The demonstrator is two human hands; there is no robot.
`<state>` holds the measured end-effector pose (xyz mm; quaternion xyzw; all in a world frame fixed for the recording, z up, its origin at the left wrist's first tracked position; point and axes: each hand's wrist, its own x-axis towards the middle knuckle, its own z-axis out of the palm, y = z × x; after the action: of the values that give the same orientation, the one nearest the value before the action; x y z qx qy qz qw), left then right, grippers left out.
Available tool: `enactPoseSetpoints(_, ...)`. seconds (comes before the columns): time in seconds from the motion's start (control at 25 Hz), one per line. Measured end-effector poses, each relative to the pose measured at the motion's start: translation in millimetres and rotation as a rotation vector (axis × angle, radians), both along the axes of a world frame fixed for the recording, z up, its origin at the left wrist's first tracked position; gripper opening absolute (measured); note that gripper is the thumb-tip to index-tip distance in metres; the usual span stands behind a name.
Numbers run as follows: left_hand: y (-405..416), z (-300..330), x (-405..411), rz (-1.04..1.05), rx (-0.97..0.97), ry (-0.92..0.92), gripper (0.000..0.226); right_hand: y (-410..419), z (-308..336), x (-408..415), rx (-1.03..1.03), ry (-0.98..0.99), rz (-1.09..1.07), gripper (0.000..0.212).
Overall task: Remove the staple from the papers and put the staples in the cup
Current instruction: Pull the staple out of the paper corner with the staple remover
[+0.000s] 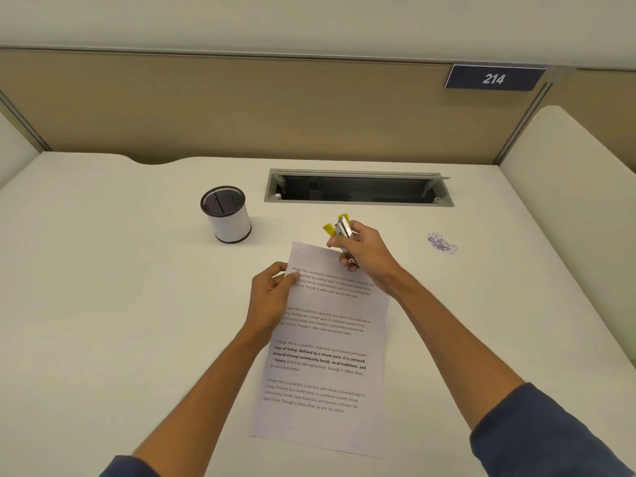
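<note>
Printed papers (327,352) lie on the white desk (120,304), slanting slightly right. My left hand (272,297) presses down on their upper left edge, thumb on the sheet. My right hand (364,256) hovers over the papers' top right corner, shut on a yellow and metal staple remover (339,228) whose yellow wings stick up past my fingers. I cannot make out a staple on the page. A white cup with a black mesh rim (226,215) stands upright to the upper left of the papers, apart from both hands.
An open cable slot (358,187) is sunk into the desk behind the papers. A purple scribble mark (442,243) sits on the desk to the right. A beige partition with a "214" sign (494,78) closes off the back, and a white side panel (568,187) bounds the right.
</note>
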<state>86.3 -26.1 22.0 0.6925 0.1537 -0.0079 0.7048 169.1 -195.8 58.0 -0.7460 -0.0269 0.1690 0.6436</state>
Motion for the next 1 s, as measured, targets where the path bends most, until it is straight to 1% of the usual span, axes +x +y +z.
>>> enactPoseSetpoints(0.08, -1.5, 0.5, -1.3, -0.002, 0.022, -0.014, 0.010, 3.4, 3.3, 0.4, -0.072, -0.002, 0.031, 0.024)
enactPoseSetpoints(0.2, -1.9, 1.6, -0.9, 0.005, 0.034, -0.044, 0.011, 7.5, 9.1, -2.1, -0.179, -0.072, 0.053, 0.028)
enactPoseSetpoints(0.4, -1.8, 6.3, 1.3, 0.005, 0.006, -0.068, 0.009, 9.2, 13.1, -4.2, -0.289, -0.154, 0.069, 0.038)
enactPoseSetpoints(0.64, -2.0, 11.8, 2.4, -0.001, -0.017, -0.110, 0.017, 7.6, 10.1, -6.8, -0.280, -0.215, 0.045, 0.034)
enactPoseSetpoints(0.72, -0.2, 11.8, 3.8, -0.004, -0.014, -0.110, 0.019, 5.9, 14.4, -7.8, -0.242, -0.217, 0.037, 0.030)
enactPoseSetpoints(0.84, 2.0, 10.6, 3.8, -0.022, -0.015, -0.110, 0.020, 3.7, 25.9, -5.4, -0.166, -0.179, 0.018, 0.031)
enactPoseSetpoints(0.92, 2.1, 10.6, 2.9, -0.036, -0.004, -0.105, 0.020, 1.5, 32.7, -0.8, -0.184, -0.179, 0.027, 0.034)
enactPoseSetpoints(1.0, 2.1, 10.4, 3.0, -0.038, 0.003, -0.098, 0.021, -0.7, 37.3, 3.8, -0.208, -0.221, 0.078, 0.034)
